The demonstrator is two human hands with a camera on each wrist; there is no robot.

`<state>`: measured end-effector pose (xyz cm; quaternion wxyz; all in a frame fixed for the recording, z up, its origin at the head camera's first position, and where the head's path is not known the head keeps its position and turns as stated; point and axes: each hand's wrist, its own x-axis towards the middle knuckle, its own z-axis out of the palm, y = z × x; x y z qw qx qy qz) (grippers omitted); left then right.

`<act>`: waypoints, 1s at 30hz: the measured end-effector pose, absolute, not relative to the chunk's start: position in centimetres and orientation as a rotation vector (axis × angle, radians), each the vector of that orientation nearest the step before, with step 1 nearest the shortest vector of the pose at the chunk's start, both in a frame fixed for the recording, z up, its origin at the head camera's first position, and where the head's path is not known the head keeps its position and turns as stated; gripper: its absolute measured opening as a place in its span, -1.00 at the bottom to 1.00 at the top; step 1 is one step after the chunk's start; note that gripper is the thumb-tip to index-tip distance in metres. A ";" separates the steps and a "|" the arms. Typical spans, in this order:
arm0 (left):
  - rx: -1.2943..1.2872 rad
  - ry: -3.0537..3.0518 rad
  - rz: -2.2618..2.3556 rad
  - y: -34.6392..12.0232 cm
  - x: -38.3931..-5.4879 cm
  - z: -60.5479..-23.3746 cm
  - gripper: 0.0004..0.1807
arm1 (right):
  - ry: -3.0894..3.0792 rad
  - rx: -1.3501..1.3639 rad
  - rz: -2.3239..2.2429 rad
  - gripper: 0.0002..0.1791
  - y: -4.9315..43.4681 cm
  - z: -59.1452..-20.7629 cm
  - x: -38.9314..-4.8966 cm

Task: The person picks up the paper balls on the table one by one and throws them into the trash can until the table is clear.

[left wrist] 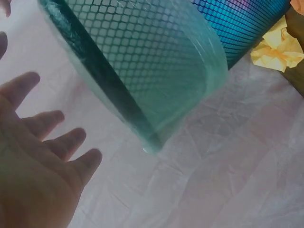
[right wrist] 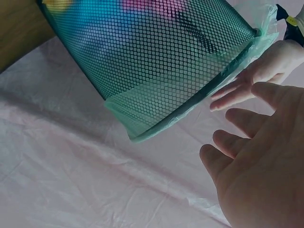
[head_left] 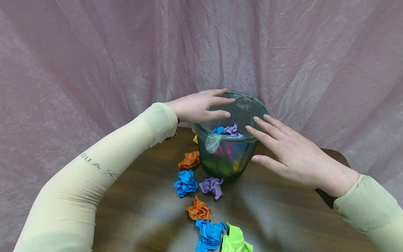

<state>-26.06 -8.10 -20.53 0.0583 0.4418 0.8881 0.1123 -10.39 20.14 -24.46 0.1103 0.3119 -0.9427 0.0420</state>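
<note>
A dark mesh wastebasket [head_left: 245,150], lined with a thin green plastic bag [head_left: 212,143], stands on the table. Crumpled paper balls lie inside, a purple one [head_left: 232,131] and a blue one [head_left: 217,130] on top. Over the basket's left rim my left hand [head_left: 206,106] hovers with fingers extended and nothing in its grasp. Beside the right rim, my right hand [head_left: 291,155] is held up with fingers spread, also holding nothing. The right wrist view shows this hand's fingers apart from the bag-covered rim [right wrist: 190,107].
In front of the basket, more crumpled paper lies on the wooden table [head_left: 141,206]: orange [head_left: 199,209], blue [head_left: 185,183], purple [head_left: 211,187] and lime green [head_left: 236,239]. A yellow ball [left wrist: 277,49] sits behind it at the left. A pinkish curtain [head_left: 126,52] hangs at the back.
</note>
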 end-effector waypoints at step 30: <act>1.312 2.823 0.437 -20.9 -19.9 -30.5 -0.20 | -2.655 1.188 0.111 -0.20 18.9 -32.7 -5.5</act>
